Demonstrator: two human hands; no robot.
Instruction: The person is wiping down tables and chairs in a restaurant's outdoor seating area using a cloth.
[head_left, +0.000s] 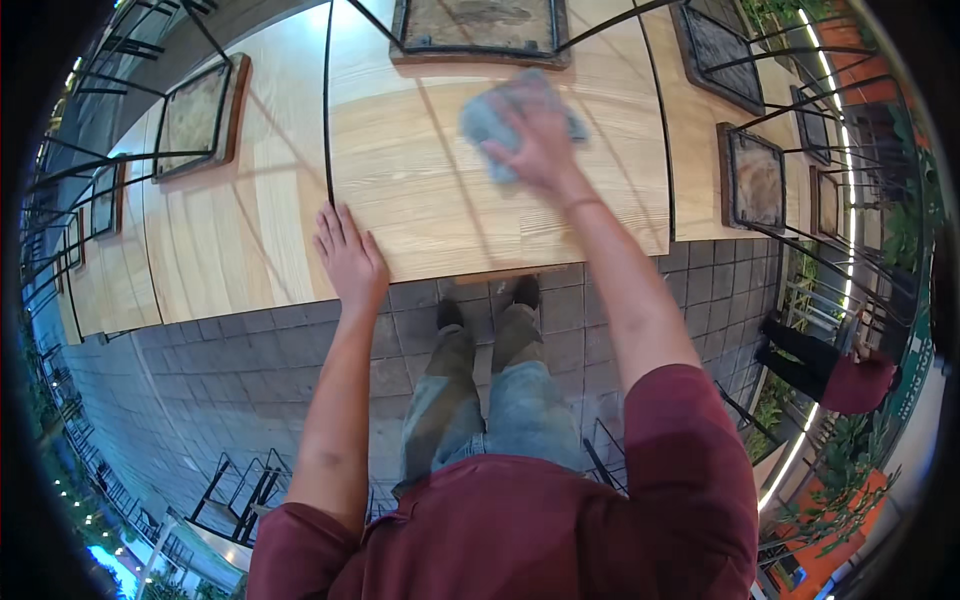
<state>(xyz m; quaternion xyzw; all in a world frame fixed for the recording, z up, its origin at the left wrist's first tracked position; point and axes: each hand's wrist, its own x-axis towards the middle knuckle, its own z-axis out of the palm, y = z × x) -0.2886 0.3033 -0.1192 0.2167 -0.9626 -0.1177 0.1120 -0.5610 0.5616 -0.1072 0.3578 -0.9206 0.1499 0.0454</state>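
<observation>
Under my right hand (536, 139) a grey-blue cloth (484, 124) is pressed against the light wooden tabletop (405, 195). Both hand and cloth are blurred. The fingers spread over the cloth, which bunches out on either side of them. My left hand (349, 251) rests flat on the wood near the front edge, by the dark seam between two tables, with nothing in it. Just beyond the cloth, an upturned stool (480, 34) with a wooden seat and black metal legs sits on the tabletop.
More upturned stools stand on the adjoining tables, one to the left (195, 120) and one to the right (754, 176). Their thin legs stick out. Grey floor tiles (247, 352) lie below. Black metal stools (240, 495) are behind me. At far right stands another person (847, 371).
</observation>
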